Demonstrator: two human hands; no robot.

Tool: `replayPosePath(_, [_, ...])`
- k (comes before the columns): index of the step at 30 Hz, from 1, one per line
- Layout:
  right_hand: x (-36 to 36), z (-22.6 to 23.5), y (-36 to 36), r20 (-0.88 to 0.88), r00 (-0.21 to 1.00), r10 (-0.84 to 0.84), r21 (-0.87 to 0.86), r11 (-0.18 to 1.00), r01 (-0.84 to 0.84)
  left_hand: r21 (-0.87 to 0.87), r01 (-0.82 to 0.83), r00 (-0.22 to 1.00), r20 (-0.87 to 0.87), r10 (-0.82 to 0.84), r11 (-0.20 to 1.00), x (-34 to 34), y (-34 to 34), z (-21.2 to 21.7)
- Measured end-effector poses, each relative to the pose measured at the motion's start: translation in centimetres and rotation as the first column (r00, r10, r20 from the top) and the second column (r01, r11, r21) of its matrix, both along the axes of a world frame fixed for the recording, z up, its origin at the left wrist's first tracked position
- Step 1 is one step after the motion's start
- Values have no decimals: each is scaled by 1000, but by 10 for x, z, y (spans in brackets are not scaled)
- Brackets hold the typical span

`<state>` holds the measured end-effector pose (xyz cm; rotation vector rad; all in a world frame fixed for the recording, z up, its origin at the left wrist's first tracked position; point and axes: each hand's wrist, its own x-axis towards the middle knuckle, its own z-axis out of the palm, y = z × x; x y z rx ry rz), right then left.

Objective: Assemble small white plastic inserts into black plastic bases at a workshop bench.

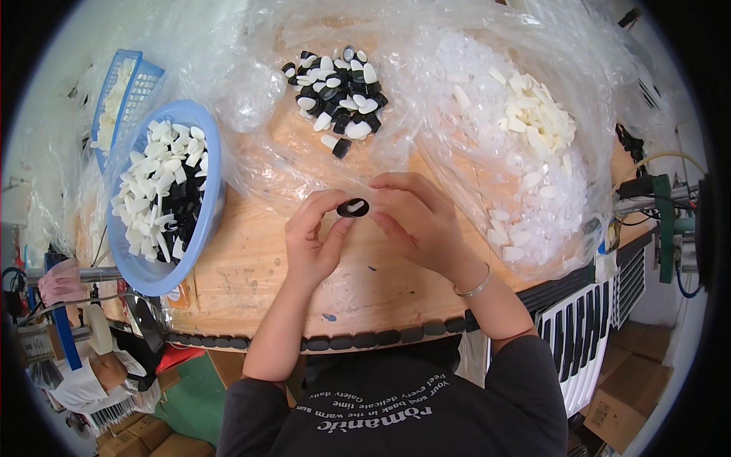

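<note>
Over the middle of the table, my left hand (314,236) pinches a small black oval piece (353,208) between thumb and fingers. A pale slot or insert shows in the piece's upper face. Just right of it is my right hand (428,222), its fingers apart and curved toward the piece, with nothing visible in them. Beyond both hands, a pile of black and white oval pieces (342,99) lies on clear plastic film. To the left, a blue basin (215,164) holds many white pieces and some black ones.
A blue perforated basket (145,84) with off-white pieces stands behind the basin. At the right, a clear plastic bag (487,175) holds translucent and cream pieces (537,114). Black oval pieces (388,337) line the table's near edge. Cardboard boxes (628,396) sit at lower right; another person (110,373) is at lower left.
</note>
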<state>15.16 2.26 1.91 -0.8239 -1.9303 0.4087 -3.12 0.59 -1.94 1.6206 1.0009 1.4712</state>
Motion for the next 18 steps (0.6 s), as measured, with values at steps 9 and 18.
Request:
replayPosePath(9, [0,-2,4,68,992,104,71,992,-109,69,-12,998,-63,17,998,-1,1,0])
replayPosePath(18, [0,-4,4,76,989,124,42,991,-128,57,4,995,-103,2,998,-3,-2,1])
